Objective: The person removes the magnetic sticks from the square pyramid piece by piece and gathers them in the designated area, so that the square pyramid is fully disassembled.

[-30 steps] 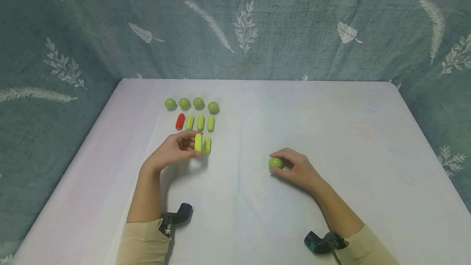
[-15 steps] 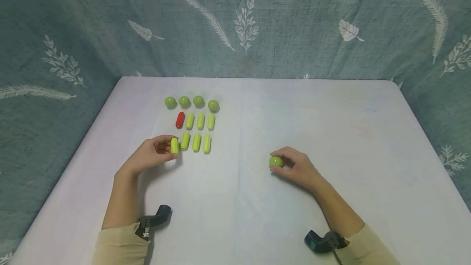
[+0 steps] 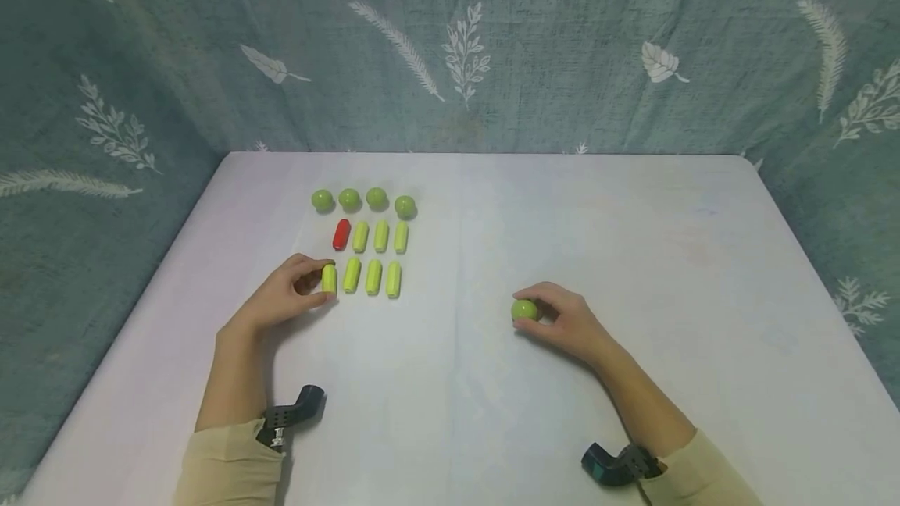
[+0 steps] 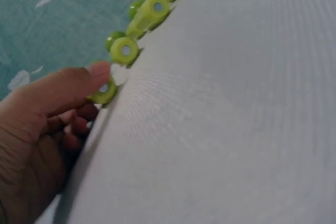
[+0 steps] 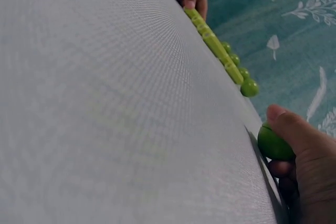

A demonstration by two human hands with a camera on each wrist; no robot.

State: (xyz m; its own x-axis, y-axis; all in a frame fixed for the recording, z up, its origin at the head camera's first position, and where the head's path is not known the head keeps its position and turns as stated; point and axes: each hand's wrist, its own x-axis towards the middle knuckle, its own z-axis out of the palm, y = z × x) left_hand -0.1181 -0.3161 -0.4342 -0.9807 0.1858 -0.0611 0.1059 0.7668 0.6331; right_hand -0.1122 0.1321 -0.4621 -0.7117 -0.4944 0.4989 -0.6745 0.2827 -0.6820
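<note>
At the left end of the front row, my left hand (image 3: pixel 284 291) pinches a yellow-green ribbed cylinder (image 3: pixel 329 279) between thumb and fingers. In the left wrist view that cylinder (image 4: pixel 105 94) stands at the cloth, a round hole in its end partly behind the thumb. Three like cylinders (image 3: pixel 373 277) lie to its right. Behind them lies a red cylinder (image 3: pixel 341 234) with three more yellow-green cylinders (image 3: pixel 381 236). My right hand (image 3: pixel 562 320) grips a green ball (image 3: pixel 523 310) on the table, right of the rows; its fingers partly cover the ball.
Several green balls (image 3: pixel 349 199) form a line behind the cylinders. The table (image 3: pixel 633 225) has a white cloth, and a teal leaf-patterned curtain (image 3: pixel 562 100) rises along its back and sides. Each wrist wears a black camera mount (image 3: pixel 295 406).
My left hand went left, leaving a cylinder in the front row visible, and then lowered the cylinder it pinches to the row's left end. My right hand and the ball stayed put.
</note>
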